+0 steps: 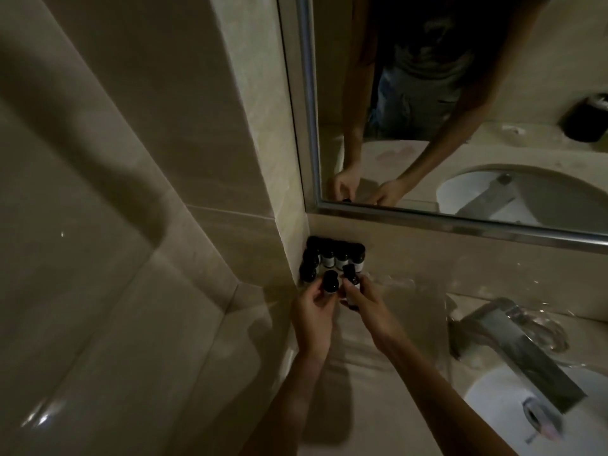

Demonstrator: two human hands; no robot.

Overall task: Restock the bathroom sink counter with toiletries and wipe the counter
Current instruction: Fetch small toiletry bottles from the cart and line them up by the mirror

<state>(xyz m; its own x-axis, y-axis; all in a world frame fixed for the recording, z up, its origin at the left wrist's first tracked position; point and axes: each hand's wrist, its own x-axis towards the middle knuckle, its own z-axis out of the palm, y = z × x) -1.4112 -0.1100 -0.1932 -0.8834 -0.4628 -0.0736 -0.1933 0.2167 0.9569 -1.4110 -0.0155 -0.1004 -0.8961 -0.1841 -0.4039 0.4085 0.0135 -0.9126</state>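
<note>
Both your hands are at the back corner of the counter (378,406), close side by side, and each pinches a small dark bottle. Your left hand (312,312) holds the upright bottle (330,283) by its body between thumb and fingertips, cap up. Your right hand (370,302) grips the tilted bottle (350,277), whose long axis leans away from you and a little leftward, cap aimed into the corner. The two bottles sit just beside each other; in this dim light you cannot tell whether they touch.

The cluster of bottles (325,258) stands just beyond your fingertips, packed where the back wall meets the side wall, ahead of both hands and slightly left. Your left hand is nearer the side wall. Your right hand is nearer the faucet (513,343), which sits well apart to its right.

The coming move looks short: bring the tilted bottle upright, then set both down along the near edge of the cluster without knocking the caps behind.
</note>
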